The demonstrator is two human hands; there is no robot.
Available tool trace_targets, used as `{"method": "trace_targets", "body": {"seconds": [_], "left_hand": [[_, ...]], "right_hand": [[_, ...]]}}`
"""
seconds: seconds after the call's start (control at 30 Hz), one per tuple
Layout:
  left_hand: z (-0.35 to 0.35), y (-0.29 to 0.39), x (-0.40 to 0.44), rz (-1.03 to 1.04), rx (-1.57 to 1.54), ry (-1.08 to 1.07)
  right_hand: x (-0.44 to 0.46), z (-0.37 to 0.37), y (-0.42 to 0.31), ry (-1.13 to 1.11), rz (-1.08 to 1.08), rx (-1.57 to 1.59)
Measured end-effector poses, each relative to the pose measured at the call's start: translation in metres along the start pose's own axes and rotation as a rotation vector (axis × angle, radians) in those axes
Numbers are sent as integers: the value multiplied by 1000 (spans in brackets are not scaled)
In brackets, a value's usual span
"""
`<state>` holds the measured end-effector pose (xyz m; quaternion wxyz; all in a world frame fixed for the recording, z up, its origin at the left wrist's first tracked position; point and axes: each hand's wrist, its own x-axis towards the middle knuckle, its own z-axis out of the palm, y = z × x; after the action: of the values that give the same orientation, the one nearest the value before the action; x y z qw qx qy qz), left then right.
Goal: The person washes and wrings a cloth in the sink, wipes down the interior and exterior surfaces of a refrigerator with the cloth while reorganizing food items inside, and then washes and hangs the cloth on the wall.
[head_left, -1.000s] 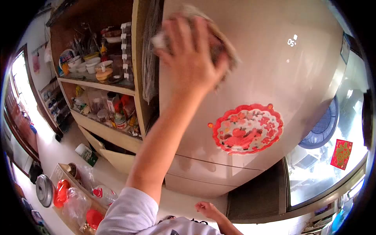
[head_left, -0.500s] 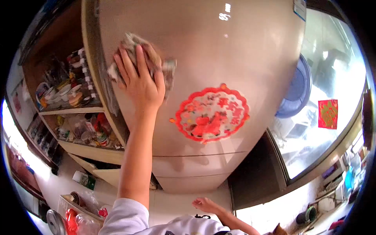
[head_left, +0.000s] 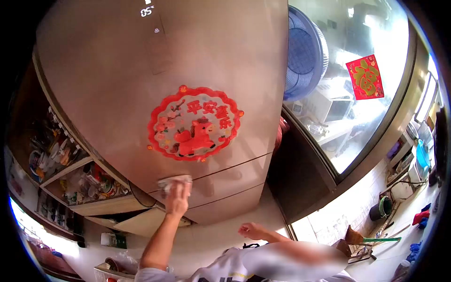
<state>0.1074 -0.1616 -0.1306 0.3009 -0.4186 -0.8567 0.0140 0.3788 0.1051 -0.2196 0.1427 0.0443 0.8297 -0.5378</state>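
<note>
One cloth [head_left: 168, 180], 8 o'clock of view centre, against the refrigerator door [head_left: 112, 103] near its upper seam. Left grip [head_left: 178, 190]: fingers extended, pressing and holding the cloth; right grip [head_left: 251, 230]: half-open, loosely curled, nothing visible in it. Cloth judged light, limp, unbreakable; best held flat under the whole palm, folded edge tucked. Writing: sticker [head_left: 197, 136] "平安喜乐"; display [head_left: 147, 11], 11 o'clock, "05"; red paper [head_left: 365, 77], 2 o'clock, gold character, uncertain. No brand legible.

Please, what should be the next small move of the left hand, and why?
Probably slide the cloth rightward along the upper seam: the left hand seems to press it on the fridge door near that seam's left end, and the seam continues rightward below the red sticker.
</note>
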Motion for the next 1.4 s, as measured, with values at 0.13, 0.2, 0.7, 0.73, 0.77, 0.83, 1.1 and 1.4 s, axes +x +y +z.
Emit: {"method": "trace_targets", "body": {"seconds": [0.13,0.2,0.7,0.73,0.77,0.83,1.1,1.4], "left_hand": [[19,38,44,460,-2,-149],[-2,75,93,520,59,-230],[-207,183,385,68,69,471],[-181,196,374,133,89,359],[-135,209,355,281,241,323],[-88,220,318,510,396,208],[-162,185,350,242,150,214],[-109,203,317,248,128,101]], "right_hand": [[-3,-8,-14,1,-74,-128],[-9,-17,-11,3,-98,-144],[-65,-87,97,98,155,150],[-67,-97,96,93,180,191],[-72,-102,96,85,209,235],[-81,-110,101,102,187,285],[-100,-134,121,127,247,362],[-79,-128,121,117,149,309]]}}
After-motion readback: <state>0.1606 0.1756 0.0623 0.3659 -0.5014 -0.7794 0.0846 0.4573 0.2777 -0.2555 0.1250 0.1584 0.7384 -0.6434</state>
